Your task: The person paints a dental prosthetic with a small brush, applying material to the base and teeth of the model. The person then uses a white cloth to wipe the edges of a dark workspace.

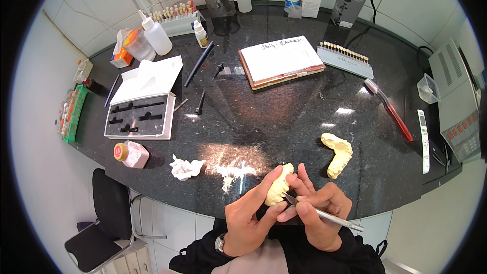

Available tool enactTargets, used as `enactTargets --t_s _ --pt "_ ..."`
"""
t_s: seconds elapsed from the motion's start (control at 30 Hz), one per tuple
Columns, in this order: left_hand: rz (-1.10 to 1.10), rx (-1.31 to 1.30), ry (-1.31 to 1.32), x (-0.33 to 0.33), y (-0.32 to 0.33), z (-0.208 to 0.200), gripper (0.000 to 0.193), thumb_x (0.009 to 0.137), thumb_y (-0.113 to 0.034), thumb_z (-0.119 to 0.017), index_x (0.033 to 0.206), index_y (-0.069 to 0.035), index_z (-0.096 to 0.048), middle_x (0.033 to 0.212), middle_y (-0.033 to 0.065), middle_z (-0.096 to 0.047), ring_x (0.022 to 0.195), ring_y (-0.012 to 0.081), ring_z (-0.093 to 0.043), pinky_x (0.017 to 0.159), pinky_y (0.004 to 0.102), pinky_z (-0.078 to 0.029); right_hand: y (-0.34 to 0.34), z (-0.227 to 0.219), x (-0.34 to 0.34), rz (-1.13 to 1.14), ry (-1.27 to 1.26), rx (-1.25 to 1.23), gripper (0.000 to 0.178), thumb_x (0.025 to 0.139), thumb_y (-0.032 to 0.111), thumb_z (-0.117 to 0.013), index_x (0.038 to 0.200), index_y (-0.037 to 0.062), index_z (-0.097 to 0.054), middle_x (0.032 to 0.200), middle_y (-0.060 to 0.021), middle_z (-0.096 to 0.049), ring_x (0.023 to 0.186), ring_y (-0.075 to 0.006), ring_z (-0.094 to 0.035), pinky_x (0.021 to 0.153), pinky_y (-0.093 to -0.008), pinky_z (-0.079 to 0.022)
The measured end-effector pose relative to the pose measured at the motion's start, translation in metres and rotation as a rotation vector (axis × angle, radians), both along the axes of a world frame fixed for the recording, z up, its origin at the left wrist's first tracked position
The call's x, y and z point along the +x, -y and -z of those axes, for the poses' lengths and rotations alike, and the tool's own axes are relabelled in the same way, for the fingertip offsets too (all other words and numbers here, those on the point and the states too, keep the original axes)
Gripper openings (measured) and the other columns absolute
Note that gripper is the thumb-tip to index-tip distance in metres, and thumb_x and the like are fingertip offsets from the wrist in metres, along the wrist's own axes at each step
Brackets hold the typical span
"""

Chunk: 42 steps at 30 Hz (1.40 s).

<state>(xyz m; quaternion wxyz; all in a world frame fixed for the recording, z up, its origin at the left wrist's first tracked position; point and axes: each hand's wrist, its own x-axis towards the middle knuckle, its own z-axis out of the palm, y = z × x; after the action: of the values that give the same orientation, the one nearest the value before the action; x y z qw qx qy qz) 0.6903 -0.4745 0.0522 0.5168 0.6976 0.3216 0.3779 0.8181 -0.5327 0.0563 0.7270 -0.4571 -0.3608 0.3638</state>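
Observation:
Near the table's front edge, my left hand [247, 223] grips a pale yellow dental cast [277, 189] between thumb and fingers. A silver-handled craft knife [339, 219] lies in the closed fingers of my right hand [323, 219], its pointed blade against the lower right side of the cast. Fingers of the right hand also rest close to the cast, so part of it is hidden. Another yellow cast [340, 154], curved like an arch, lies on the table to the right. Pale shavings [228, 170] are scattered left of my hands.
On the black table [284, 116] are a crumpled tissue [185, 168], a pink powder jar [136, 155], an open case [139, 116], a notebook [281, 61], a shade guide [346, 61] and a red toothbrush [389, 110]. Bottles and a pen cup [220, 6] stand behind; a chair [104, 218] is lower left.

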Motion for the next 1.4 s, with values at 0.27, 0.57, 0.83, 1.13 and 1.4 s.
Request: enactTargets --t_s 0.27,0.57,0.83,1.13,1.4 --pt "-0.012 0.026 0.014 0.001 -0.001 0.001 0.049 0.084 -0.002 -0.068 0.131 0.004 -0.052 0.122 0.0207 -0.061 0.105 0.022 -0.064 0.085 0.0291 -0.051 -0.001 0.006 0.002 -0.056 -0.014 0.076 0.004 0.09 -0.002 -0.059 0.092 -0.0016 -0.056 0.077 -0.0171 -0.071 0.114 -0.0335 -0.059 0.115 -0.0459 -0.022" --pt "0.039 -0.085 0.043 -0.001 -0.003 -0.004 0.048 0.088 -0.006 -0.065 0.133 0.003 -0.05 0.121 0.0191 -0.062 0.102 0.0169 -0.064 0.084 0.0269 -0.05 0.0 0.009 0.006 -0.042 -0.128 0.043 0.004 0.089 0.001 -0.061 0.089 -0.0008 -0.057 0.066 -0.014 -0.069 0.112 -0.0337 -0.06 0.115 -0.0507 -0.018" --pt "0.018 -0.101 0.02 0.0 -0.001 -0.008 0.049 0.087 -0.007 -0.068 0.132 0.003 -0.052 0.12 0.0196 -0.063 0.101 0.0188 -0.065 0.084 0.0279 -0.051 0.002 0.008 0.003 -0.024 -0.071 0.079 0.005 0.09 0.002 -0.059 0.088 -0.0013 -0.057 0.065 -0.0156 -0.068 0.11 -0.037 -0.06 0.113 -0.0551 -0.02" --pt "0.003 -0.096 0.019 0.0 -0.002 -0.007 0.049 0.085 -0.007 -0.069 0.13 0.003 -0.054 0.113 0.0204 -0.065 0.097 0.0195 -0.066 0.081 0.0282 -0.051 0.001 0.009 0.003 -0.028 -0.003 0.091 0.004 0.091 0.001 -0.059 0.089 -0.0013 -0.056 0.067 -0.0158 -0.069 0.11 -0.0363 -0.06 0.113 -0.0552 -0.022" --pt "-0.021 -0.066 0.055 0.001 -0.001 -0.004 0.049 0.085 -0.006 -0.069 0.13 0.003 -0.053 0.114 0.0214 -0.065 0.098 0.0204 -0.066 0.082 0.0282 -0.051 0.0 0.006 -0.005 0.009 -0.062 0.014 0.015 0.087 0.008 -0.065 0.083 -0.0004 -0.053 0.068 -0.0197 -0.067 0.091 -0.0304 -0.067 0.116 -0.0483 -0.02"
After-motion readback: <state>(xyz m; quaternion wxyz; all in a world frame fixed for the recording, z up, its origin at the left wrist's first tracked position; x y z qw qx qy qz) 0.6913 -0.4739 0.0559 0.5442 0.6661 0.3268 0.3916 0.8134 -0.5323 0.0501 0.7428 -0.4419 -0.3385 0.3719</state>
